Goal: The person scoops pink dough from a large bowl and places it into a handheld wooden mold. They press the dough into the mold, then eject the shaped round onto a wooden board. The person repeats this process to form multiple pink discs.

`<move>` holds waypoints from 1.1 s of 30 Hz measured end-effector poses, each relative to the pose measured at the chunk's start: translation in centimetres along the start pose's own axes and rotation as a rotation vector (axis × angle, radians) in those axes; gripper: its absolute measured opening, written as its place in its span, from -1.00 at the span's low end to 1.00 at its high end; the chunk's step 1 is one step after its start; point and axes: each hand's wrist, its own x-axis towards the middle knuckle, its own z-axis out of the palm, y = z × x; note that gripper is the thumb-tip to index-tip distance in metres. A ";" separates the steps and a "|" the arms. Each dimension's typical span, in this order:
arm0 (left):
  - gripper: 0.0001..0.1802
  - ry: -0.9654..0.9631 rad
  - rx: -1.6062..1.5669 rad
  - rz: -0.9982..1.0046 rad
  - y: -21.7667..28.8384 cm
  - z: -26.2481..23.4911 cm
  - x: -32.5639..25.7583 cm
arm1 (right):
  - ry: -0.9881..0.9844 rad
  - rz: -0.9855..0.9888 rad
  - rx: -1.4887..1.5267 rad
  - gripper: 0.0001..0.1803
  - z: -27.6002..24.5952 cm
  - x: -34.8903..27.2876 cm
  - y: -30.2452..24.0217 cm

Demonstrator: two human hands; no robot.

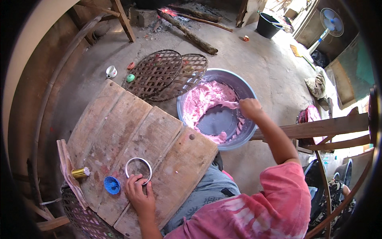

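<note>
On the wooden board table, a thin white ring [127, 167] lies flat, and the fingers of my left hand [139, 194] are closed on its near edge. Beside that hand sits a small blue fluted cup [112, 185]. To the right, a grey-blue round basin [248, 85] on the floor holds a soft pink dough-like mass [201, 97], pushed mostly to its left side. My right hand [250, 109] is closed over the basin's right part. Pink stuff sticks out leftward from its fingers; whether a tool is under it I cannot tell.
A gold cylinder [80, 172] lies by the table's left edge strip. Beyond the table are woven bamboo trays [159, 71], a white mug [111, 71] and a burning log fire [169, 12]. A wooden beam [318, 126] runs at the right; a fan [331, 22] stands far right.
</note>
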 end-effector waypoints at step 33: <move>-0.85 -0.010 -0.010 -0.002 0.0 -0.3 0.0 | -0.528 -0.263 -0.117 -0.66 0.9 -4.4 -3.7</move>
